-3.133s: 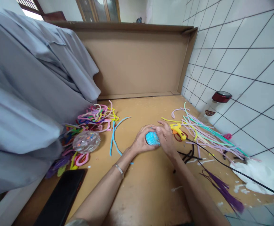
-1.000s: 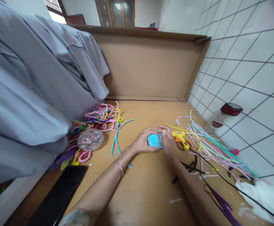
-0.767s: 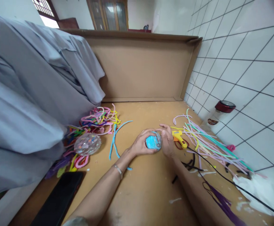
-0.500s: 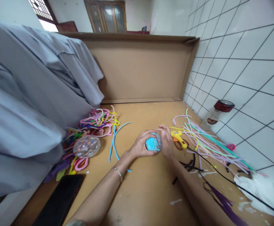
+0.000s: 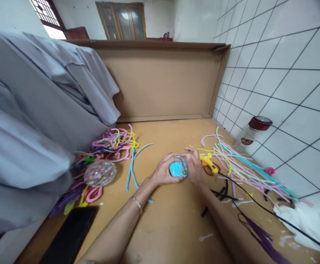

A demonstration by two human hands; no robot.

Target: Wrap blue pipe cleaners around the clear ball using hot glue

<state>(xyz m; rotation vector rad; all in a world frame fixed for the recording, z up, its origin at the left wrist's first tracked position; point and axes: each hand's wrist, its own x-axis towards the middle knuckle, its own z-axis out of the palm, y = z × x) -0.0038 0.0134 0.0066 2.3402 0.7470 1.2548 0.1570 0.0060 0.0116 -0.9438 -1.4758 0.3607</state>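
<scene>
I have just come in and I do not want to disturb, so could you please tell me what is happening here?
A person's left hand holds a small, round object wrapped in bright blue strands above the tan table. The right hand is at its other side; its exact finger contact is unclear. A yellow glue gun lies just right of that hand, and loose light-blue fuzzy stems lie to the left.

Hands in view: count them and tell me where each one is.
2. The left hand is wrapped around the blue-banded clear object; the right hand is at that object's other side, near the yellow glue gun.
</scene>
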